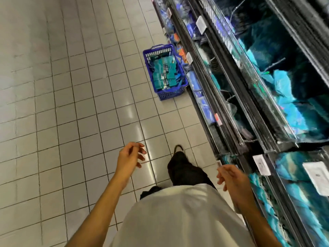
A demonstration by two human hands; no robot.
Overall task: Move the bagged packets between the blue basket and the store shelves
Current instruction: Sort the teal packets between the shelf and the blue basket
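Observation:
The blue basket stands on the tiled floor ahead, against the foot of the shelves, and holds several teal bagged packets. The store shelves run along the right and carry blue and teal bagged packets. My left hand hangs in front of me, well short of the basket, fingers loosely curled and holding nothing. Close to the shelf edge at the lower right is my right hand, also loosely curled and empty.
White price tags stick out from the shelf rails. My leg and shoe step forward on the pale tiled floor, which stretches wide to the left of the basket.

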